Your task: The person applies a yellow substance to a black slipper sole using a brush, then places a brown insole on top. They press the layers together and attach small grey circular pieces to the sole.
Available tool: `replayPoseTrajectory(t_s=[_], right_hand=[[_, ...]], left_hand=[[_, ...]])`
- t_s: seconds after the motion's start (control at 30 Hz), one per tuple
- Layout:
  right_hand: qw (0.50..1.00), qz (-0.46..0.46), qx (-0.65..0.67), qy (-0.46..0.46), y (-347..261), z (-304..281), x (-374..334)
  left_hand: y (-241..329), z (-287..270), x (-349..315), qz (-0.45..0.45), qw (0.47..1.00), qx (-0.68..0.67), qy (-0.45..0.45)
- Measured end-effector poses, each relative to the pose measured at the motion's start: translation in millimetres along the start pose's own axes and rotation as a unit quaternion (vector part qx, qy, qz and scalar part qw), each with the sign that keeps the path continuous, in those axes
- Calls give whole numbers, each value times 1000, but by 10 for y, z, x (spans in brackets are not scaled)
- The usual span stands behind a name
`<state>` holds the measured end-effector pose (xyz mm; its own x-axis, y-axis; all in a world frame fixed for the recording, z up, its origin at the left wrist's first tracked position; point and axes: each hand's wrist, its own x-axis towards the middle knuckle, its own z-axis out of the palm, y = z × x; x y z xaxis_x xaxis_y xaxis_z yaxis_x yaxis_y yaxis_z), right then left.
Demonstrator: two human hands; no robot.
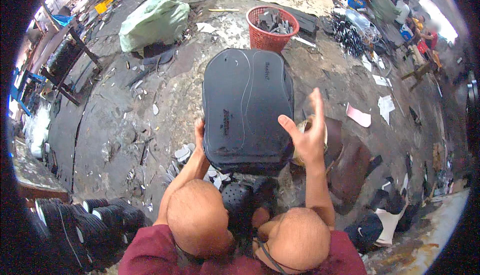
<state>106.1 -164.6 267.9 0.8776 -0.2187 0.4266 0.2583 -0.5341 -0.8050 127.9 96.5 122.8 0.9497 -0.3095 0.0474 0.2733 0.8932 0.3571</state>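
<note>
A thick black block [235,105] with rounded corners stands in front of me, between my arms. Thin pale curved lines run down its flat top face, beside some small markings. My left hand [200,134] presses against its left side, fingers bent round the edge and partly hidden. Just off the block's right side, my right hand [310,134] is raised with thumb and fingers apart, holding nothing. Below the block, a dark perforated shoe [236,195] shows between my knees. Beside my left forearm lie pale sole-shaped pieces [184,152].
Beyond the block stands a red plastic basket [270,39] of dark scraps. A pale green sack [155,20] sits at the far left. Black sole stacks [95,225] fill the lower left. Brown sheet material [350,167] lies to my right; people work at the far right.
</note>
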Motion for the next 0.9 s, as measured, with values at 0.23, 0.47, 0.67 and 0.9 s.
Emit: replayPoseTrajectory(t_s=[0.23,0.47,0.67,0.9], right_hand=[[827,350,410,-159,710,87,-115],[885,255,368,-128,934,241,-299],[860,356,344,-122,1311,377,-533],[884,342,297,-117,1486,403,-683]], left_hand=[[85,325,315,-117,943,300,85],[146,471,533,-227,813,508,171],[-65,501,395,-163,845,452,233],[-228,12,417,-196,851,435,220]])
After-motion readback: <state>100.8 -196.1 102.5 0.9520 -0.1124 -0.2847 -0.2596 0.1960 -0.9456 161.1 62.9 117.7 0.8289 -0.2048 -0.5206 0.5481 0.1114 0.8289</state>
